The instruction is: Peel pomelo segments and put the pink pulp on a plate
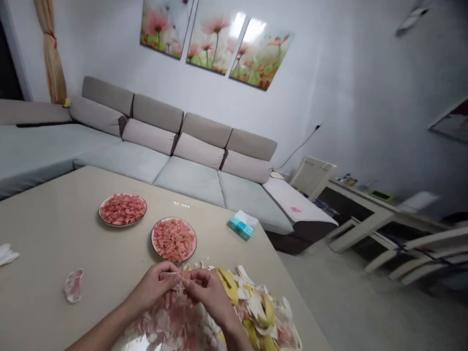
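Observation:
My left hand (153,287) and my right hand (210,292) meet over a heap of pink membrane scraps (168,321) and yellow pomelo peel (252,307) at the table's near edge. Both pinch one pale pink pomelo segment (175,279) between their fingertips. Just beyond the hands stands a plate of peeled pink flesh (174,239). A second such plate (122,209) sits farther left. One unpeeled segment (73,285) lies alone on the table to the left.
A teal tissue pack (241,225) lies near the table's right edge. White tissue (7,254) sits at the far left. A grey sofa (190,165) runs behind the beige table (54,219). Low white furniture (383,219) stands at the right.

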